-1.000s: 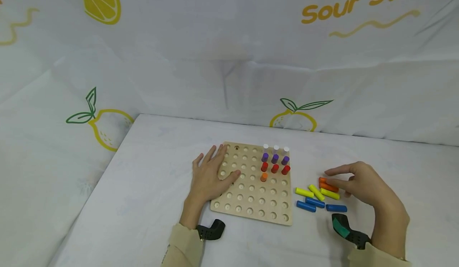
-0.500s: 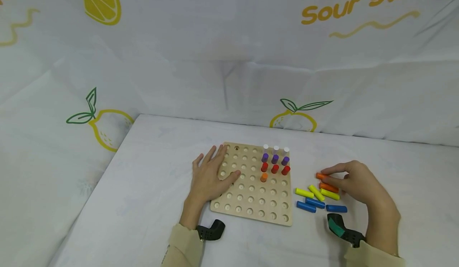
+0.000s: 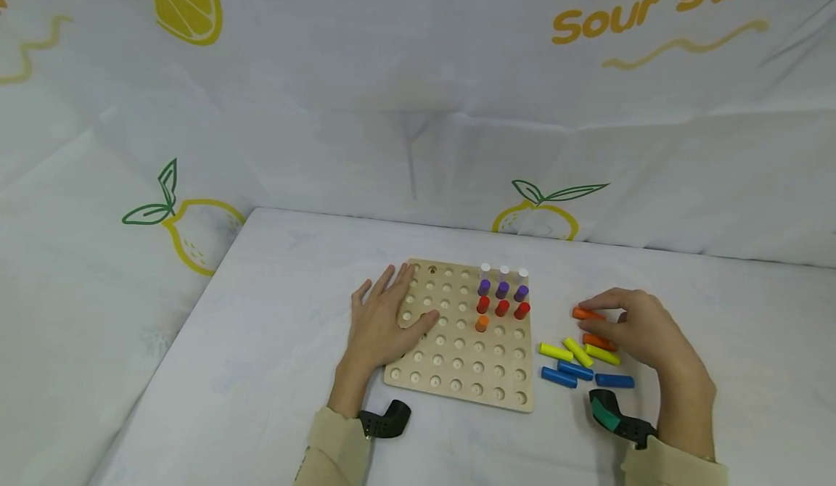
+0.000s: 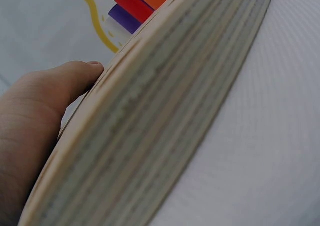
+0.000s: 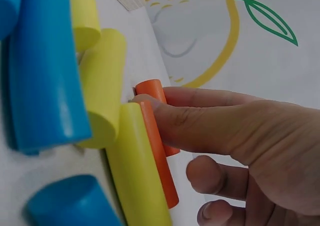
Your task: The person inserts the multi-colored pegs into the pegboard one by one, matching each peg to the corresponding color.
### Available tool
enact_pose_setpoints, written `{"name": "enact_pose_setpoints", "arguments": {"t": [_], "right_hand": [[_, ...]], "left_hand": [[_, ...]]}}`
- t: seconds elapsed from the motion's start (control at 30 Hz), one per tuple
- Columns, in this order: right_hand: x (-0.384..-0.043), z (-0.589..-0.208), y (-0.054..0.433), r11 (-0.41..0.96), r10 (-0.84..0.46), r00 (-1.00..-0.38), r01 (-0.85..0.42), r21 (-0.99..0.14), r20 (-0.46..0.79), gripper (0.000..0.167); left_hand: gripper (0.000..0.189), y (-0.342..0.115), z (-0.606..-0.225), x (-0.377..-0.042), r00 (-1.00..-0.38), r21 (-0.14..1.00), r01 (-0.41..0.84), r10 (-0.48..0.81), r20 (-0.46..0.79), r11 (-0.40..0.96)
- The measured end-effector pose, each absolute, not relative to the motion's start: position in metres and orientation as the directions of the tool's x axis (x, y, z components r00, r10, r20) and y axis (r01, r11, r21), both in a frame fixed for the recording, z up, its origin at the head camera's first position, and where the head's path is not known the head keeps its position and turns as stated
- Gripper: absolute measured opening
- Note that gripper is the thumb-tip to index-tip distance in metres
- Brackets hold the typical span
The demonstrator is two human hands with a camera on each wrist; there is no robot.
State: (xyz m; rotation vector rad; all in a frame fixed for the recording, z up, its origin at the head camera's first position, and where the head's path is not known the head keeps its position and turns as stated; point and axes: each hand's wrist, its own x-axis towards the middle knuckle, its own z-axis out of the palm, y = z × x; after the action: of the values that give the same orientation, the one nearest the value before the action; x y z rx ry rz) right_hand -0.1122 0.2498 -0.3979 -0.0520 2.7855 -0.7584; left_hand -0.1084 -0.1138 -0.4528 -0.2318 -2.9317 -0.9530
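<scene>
One orange peg is pinched between the thumb and index finger of the right hand, the gap closed to the peg's thickness. Location: right of the board, just beyond a second orange peg; whether it clears the table cannot be determined. Handling, as judged: light, stiff, unlikely to break, its smooth round side prone to roll or slip; best held across the body, leaving one end exposed. Left hand: fingers spread over the board's left side, nothing seen clasped. Board contents: three white pegs, three purple pegs, three red pegs, one seated orange peg, all standing in holes. Holes beneath the left hand: not inspectable. Lying loose alongside: three yellow pegs, three blue pegs.
</scene>
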Motion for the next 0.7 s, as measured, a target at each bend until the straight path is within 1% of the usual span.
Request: {"name": "enact_pose_setpoints", "arguments": {"t": [0.2, 0.5, 0.7], "right_hand": [[-0.1127, -0.4009, 0.2505, 0.863, -0.119, -0.970, 0.006, -0.505, -0.213, 0.030], [-0.1154, -0.3995, 0.2491, 0.878, -0.095, -0.965, 0.035, -0.478, -0.245, 0.031], [-0.1136, -0.3984, 0.2468, 0.862, -0.107, -0.971, 0.017, -0.507, -0.215, 0.035]], "left_hand": [[0.089, -0.1137, -0.4529, -0.1084, -0.987, 0.577, 0.158, 0.126, 0.096, 0.801], [0.089, -0.1138, -0.4534, -0.1086, -0.987, 0.566, 0.159, 0.125, 0.097, 0.809], [0.089, -0.1136, -0.4530, -0.1082, -0.988, 0.564, 0.157, 0.126, 0.093, 0.811]]}}
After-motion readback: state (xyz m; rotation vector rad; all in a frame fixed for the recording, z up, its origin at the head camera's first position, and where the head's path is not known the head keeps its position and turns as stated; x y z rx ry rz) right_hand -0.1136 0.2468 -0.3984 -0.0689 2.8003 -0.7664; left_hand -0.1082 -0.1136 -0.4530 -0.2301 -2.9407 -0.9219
